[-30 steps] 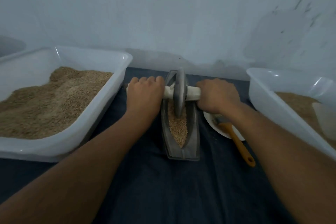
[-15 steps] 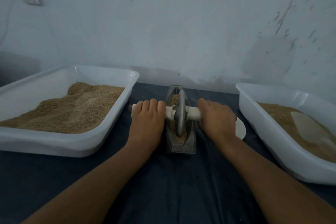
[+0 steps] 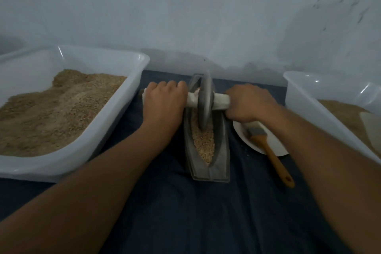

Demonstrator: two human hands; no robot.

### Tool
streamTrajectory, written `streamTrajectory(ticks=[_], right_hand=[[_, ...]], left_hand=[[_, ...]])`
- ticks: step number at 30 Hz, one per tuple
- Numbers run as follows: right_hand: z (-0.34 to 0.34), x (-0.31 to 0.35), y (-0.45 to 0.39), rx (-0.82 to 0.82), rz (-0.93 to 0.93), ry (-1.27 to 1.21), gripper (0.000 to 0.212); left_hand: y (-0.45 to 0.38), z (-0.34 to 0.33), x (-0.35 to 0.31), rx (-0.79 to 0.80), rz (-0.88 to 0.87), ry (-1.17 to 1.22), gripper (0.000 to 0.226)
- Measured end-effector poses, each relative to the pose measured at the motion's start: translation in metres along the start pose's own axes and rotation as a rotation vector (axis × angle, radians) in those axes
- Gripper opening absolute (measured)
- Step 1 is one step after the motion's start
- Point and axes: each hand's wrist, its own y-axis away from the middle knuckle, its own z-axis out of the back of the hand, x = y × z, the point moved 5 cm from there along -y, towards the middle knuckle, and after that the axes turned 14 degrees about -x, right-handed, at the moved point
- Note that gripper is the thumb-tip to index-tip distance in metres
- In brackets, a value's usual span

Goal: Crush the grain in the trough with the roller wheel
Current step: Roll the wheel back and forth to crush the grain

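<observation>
A grey boat-shaped trough (image 3: 221, 150) lies on the dark cloth in the middle, its long axis running away from me. Tan grain (image 3: 204, 142) fills its channel. The grey roller wheel (image 3: 205, 102) stands upright in the far half of the trough on a pale axle handle (image 3: 221, 101). My left hand (image 3: 164, 102) grips the axle's left end, knuckles up. My right hand (image 3: 250, 103) grips the right end. The near part of the grain lies uncovered.
A large white tub (image 3: 132, 88) heaped with grain stands at the left. Another white tub (image 3: 305, 97) stands at the right edge. A white plate (image 3: 274, 144) with a brush with an orange handle (image 3: 272, 156) lies just right of the trough. A pale wall rises right behind.
The wheel rolled toward me half a second ago and is now back at the far half of the trough. My head view dipped again, so the brush and plate show.
</observation>
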Motion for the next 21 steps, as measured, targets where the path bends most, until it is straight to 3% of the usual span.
streamTrajectory(ticks=[6,10,16,21], right_hand=[[-0.013,-0.007,-0.034,0.358,-0.069,-0.169,0.009],[-0.014,-0.008,-0.040,0.440,-0.106,-0.225,0.014],[-0.003,-0.005,-0.027,0.215,-0.029,-0.087,0.015],[0.008,0.002,0.006,-0.178,0.013,0.044,0.015]], left_hand=[[-0.035,-0.022,0.001,0.123,-0.025,-0.040,0.011],[-0.039,-0.024,0.003,0.165,-0.001,-0.027,0.012],[-0.024,-0.016,0.001,0.064,0.002,0.004,0.013],[-0.001,0.006,-0.002,-0.050,-0.005,0.041,0.026]])
